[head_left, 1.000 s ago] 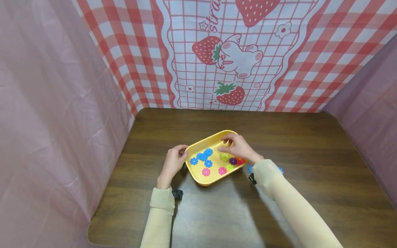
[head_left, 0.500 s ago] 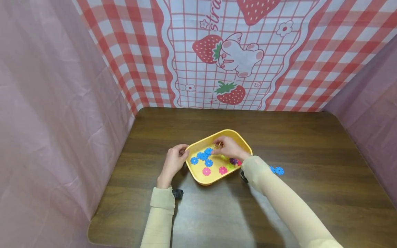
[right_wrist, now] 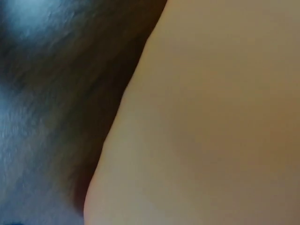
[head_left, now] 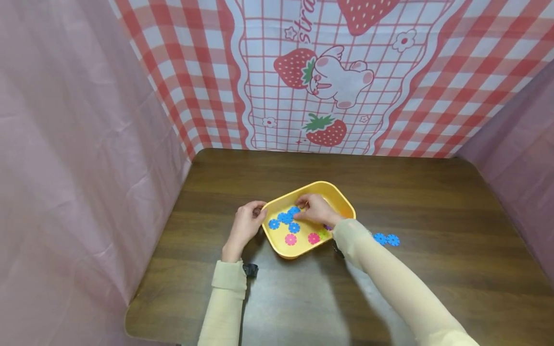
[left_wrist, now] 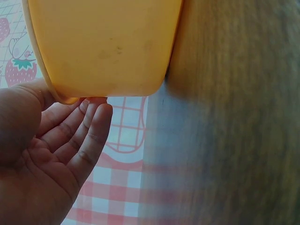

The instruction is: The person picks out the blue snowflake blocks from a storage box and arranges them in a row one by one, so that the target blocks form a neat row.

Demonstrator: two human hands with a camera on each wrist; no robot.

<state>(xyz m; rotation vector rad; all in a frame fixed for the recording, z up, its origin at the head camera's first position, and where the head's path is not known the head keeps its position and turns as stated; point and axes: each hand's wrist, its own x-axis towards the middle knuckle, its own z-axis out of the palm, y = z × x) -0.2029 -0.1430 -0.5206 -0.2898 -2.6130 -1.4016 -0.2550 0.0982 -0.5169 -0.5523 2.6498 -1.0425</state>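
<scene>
A yellow plastic basket (head_left: 346, 204) stands at an angle on the table. My left hand (head_left: 245, 226) grips its left end, thumb over the rim and fingers underneath, as the left wrist view also shows the left hand (left_wrist: 61, 140) doing. My right hand (head_left: 319, 210) reaches down into the basket, fingers bent and thumb apart, its fingertips right at the blue flower-shaped discs (head_left: 285, 218). I cannot tell whether it pinches one. Pink discs (head_left: 291, 239) lie nearer the front wall. A yellow-green disc (head_left: 323, 234) and a purple disc (head_left: 328, 227) are partly hidden by the right hand and sleeve.
More blue discs (head_left: 386, 239) lie on the brown wooden table (head_left: 415, 192), right of the basket, partly behind the right sleeve (head_left: 381, 259). A strawberry-print cloth (head_left: 268, 96) hangs behind the table. Pink curtains (head_left: 82, 144) flank it. In the right wrist view, a blurred pale surface (right_wrist: 201, 117) fills most of the frame.
My right hand has moved left and lower inside the basket, from above its right half to the blue discs. The left hand keeps its grip. Blue discs on the table came into view beside the sleeve.
</scene>
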